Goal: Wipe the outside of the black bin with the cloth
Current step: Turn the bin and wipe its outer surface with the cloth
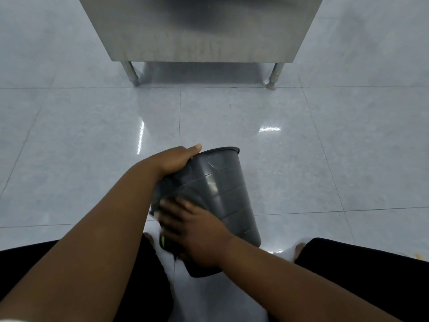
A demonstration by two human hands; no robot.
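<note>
The black bin (227,194) is tipped away from me over the floor, its rim at the far end and its base toward my knees. My left hand (176,161) grips the bin's upper left edge near the rim, thumb on top. My right hand (197,233) presses a dark cloth (160,198) against the bin's near left side; the hand is blurred. Most of the cloth is hidden under my fingers, with a bit of green showing at its lower end.
A stainless steel cabinet (202,29) on two visible legs stands straight ahead. Glossy grey floor tiles (92,135) spread all around. My dark-clothed legs (362,275) frame the bin on both sides at the bottom of the view.
</note>
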